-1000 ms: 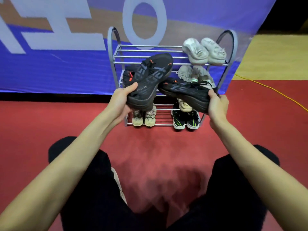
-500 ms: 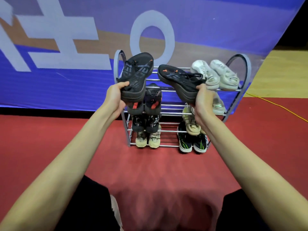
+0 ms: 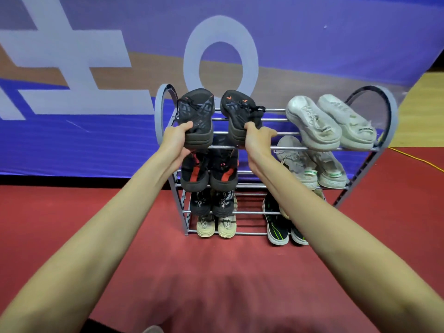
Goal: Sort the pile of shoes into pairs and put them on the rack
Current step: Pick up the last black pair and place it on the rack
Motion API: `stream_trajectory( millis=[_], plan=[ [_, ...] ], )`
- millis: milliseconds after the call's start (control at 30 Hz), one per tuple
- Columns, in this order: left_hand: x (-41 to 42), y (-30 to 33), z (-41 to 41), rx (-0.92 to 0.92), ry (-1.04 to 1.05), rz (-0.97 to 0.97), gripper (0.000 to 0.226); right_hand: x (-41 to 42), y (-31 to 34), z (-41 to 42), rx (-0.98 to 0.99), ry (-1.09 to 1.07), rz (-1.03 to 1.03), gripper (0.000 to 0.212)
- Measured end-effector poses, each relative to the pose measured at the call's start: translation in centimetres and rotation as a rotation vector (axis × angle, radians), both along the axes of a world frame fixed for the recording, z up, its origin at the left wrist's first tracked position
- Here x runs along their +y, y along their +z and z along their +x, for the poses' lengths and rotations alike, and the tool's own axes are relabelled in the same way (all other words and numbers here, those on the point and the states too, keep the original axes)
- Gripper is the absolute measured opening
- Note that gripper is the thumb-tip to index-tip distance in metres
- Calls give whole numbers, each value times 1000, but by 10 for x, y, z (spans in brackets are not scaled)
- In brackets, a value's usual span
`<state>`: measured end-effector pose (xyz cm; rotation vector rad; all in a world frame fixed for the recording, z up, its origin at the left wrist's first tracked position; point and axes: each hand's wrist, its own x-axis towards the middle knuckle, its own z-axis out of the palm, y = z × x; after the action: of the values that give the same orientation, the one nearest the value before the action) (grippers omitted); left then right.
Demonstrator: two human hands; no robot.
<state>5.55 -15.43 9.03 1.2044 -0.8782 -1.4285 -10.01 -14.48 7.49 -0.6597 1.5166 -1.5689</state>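
A grey metal shoe rack (image 3: 386,109) stands on the red floor against a blue banner. My left hand (image 3: 176,140) grips the heel of a black shoe with orange marks (image 3: 198,111). My right hand (image 3: 257,138) grips the heel of its matching black shoe (image 3: 236,109). Both shoes sit side by side, toes to the back, on the left half of the top shelf. A white pair (image 3: 329,121) lies on the right half of that shelf.
Lower shelves hold a black-and-red pair (image 3: 206,174), a grey pair (image 3: 312,164), a black pair (image 3: 211,203), a beige pair (image 3: 216,225) and a black-and-green pair (image 3: 278,224). A yellow cable (image 3: 415,158) runs over the floor at the right.
Both hands have lifted the two black shoes from in front of the rack up to its top shelf and turned them straight, side by side. The view has moved closer to the rack.
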Motion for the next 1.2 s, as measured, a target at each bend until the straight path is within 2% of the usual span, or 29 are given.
stream_trajectory(
  millis=[167, 333, 433, 500, 600, 667, 733, 800, 900, 1067, 1200],
  plan=[
    [-19, 0, -8, 2, 9, 10, 39, -20, -6, 10, 53, 36, 20, 32],
    [-31, -5, -3, -58, 7, 31, 36, -30, -14, 11, 64, 182, 1, 50],
    [-33, -12, 4, -52, -24, 58, 38, -29, -21, 5, 134, 263, 32, 34],
    [-34, -17, 7, -82, -56, 47, 41, -27, -23, 0, 176, 280, 85, 42],
    [-32, -18, 10, -208, -123, 11, 49, -24, -23, -1, 282, 308, 116, 59],
    [-29, -18, 13, -374, -177, -43, 42, -22, -22, 0, 397, 320, 141, 64],
    [-28, -21, 17, -505, -203, -98, 33, -21, -21, -1, 510, 319, 170, 65],
    [-29, -24, 20, -567, -200, -121, 43, -18, -19, -2, 662, 323, 177, 60],
    [-30, -27, 23, -566, -203, -107, 58, -16, -19, -3, 778, 342, 167, 52],
    [-29, -34, 29, -541, -236, -59, 62, -15, -22, -1, 804, 343, 159, 65],
    [-25, -37, 27, -584, -187, -104, 62, -11, -25, -4, 827, 363, 144, 55]
  ],
)
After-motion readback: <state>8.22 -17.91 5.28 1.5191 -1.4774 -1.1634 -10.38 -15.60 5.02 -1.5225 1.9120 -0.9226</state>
